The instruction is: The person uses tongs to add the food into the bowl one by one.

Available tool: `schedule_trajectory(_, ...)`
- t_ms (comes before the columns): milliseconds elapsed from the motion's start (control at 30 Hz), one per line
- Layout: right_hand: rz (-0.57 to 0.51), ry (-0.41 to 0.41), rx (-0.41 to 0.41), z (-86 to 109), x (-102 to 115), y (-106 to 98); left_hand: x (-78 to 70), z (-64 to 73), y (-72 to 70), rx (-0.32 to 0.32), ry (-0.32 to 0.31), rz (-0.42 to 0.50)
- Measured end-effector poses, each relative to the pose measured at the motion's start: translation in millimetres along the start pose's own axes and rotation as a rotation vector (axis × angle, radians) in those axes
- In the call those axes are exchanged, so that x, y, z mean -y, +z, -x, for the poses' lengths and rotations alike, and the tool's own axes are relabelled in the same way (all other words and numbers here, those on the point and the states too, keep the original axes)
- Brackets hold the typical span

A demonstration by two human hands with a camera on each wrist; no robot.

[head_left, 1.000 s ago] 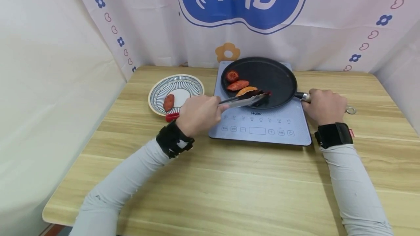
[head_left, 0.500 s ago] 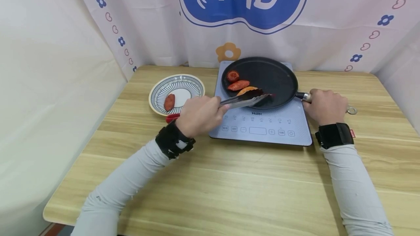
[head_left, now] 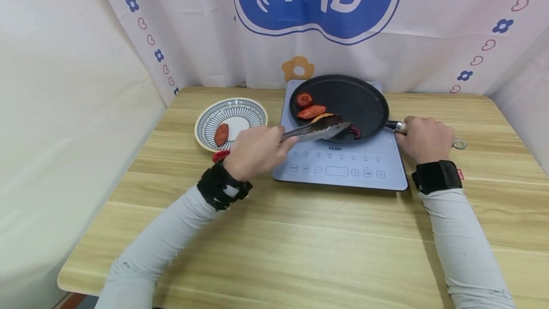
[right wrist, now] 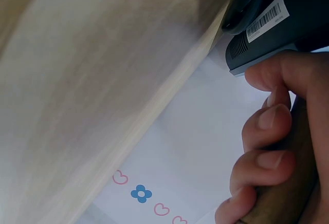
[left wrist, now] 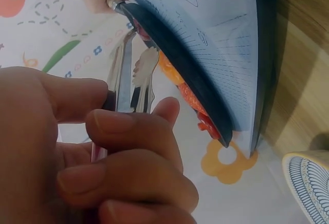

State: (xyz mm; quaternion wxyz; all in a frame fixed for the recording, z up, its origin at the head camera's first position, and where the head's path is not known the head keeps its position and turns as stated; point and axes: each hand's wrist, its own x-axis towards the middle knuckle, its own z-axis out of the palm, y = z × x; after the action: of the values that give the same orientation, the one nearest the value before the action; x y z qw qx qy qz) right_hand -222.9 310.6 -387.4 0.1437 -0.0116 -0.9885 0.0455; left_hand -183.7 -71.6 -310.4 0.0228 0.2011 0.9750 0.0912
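Observation:
My left hand [head_left: 259, 151] grips metal tongs [head_left: 317, 132] with a red handle end. Their tips reach over the front of a black frying pan [head_left: 351, 101]; in the left wrist view the tong arms stand apart. A small curved dark-red piece [head_left: 355, 131] lies in the pan just right of the tips. Left of it are an orange piece [head_left: 321, 117], partly hidden by the tongs, a scored red oval piece [head_left: 311, 111] and a round red piece [head_left: 304, 99]. My right hand [head_left: 426, 139] holds the pan's handle [right wrist: 285, 183], fingers curled round it.
Under the pan sits a flat induction cooker [head_left: 343, 178] with a touch panel. Left of it stands a patterned shallow bowl [head_left: 203, 113] with one reddish oval piece [head_left: 221, 134] inside. A printed curtain [head_left: 206, 37] hangs behind the wooden table [head_left: 300, 247].
My left hand has drawn back slightly to the left with the tongs. The dark-red piece now shows apart from the tips, further right. The right hand and pan stay put.

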Motion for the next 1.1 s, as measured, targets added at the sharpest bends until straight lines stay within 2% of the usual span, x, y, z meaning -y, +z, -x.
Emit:
schedule_trajectory(467,-0.002,0.009,0.000,0.7,2,-2,9.9,8.8,-5.5,-0.033,-0.012,0.035)
schedule_trajectory(1100,-0.008,0.009,-0.010,0.6,2,-2,28.2,20.6,-13.1,-0.026,-0.062,0.072)
